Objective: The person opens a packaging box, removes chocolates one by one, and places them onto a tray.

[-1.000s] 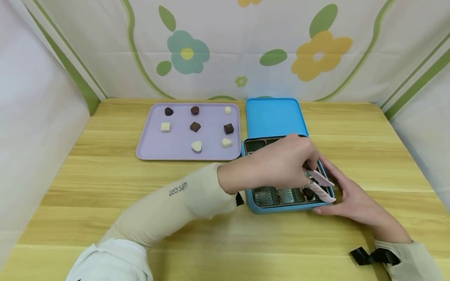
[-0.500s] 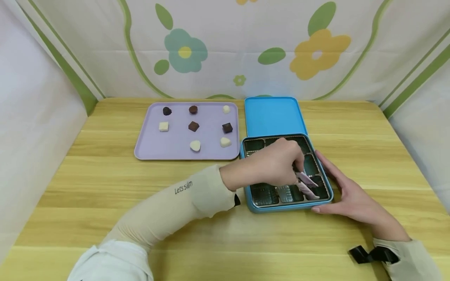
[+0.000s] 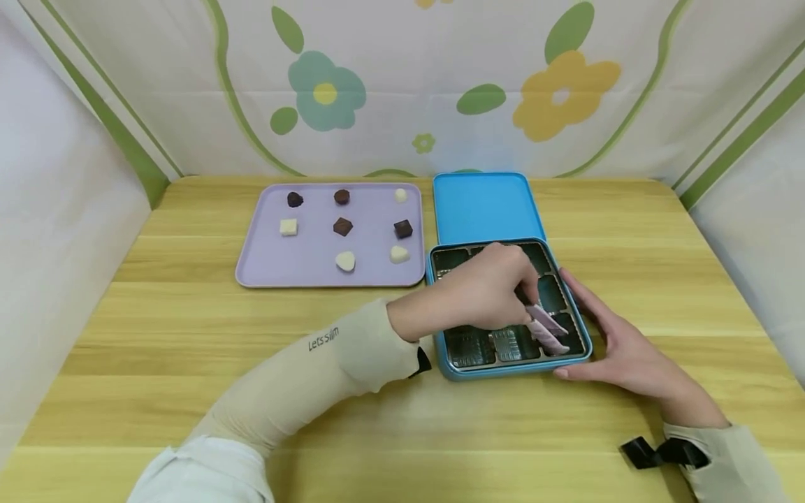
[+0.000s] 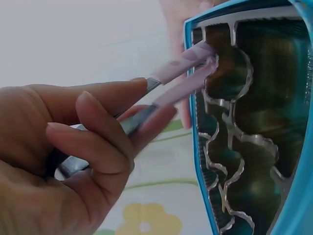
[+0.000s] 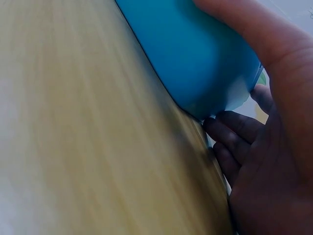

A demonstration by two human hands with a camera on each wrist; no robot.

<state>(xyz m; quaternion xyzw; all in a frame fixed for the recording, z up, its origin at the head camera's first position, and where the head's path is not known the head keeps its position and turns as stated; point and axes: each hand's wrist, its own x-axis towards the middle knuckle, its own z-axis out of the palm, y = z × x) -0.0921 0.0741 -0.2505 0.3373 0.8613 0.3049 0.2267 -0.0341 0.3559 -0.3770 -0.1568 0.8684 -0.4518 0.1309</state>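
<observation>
My left hand (image 3: 487, 290) reaches over an open blue tin (image 3: 503, 370) and holds small metal tongs with pink tips (image 3: 548, 337). Those tips point down into the tin's front right compartment, a little apart. The left wrist view shows thumb and fingers pinching the tongs (image 4: 181, 73) at the tin's rim. Whether a chocolate lies under the tips cannot be told. Around the tin's front right corner goes my right hand (image 3: 629, 349), its thumb on the front and its fingers along the right side. The right wrist view shows fingers (image 5: 239, 129) against the blue wall.
Behind the tin lies its blue lid (image 3: 487, 209). To the left, a lilac tray (image 3: 283, 262) carries several dark and white chocolates, among them a white square (image 3: 288, 227) and a dark square (image 3: 403, 228). A flowered cloth (image 3: 390, 91) hangs behind the wooden table (image 3: 352, 454).
My left hand has drawn the tongs left, and their tips have come closer together. A dark piece seen near the tips earlier is no longer visible. My right hand stays at the tin.
</observation>
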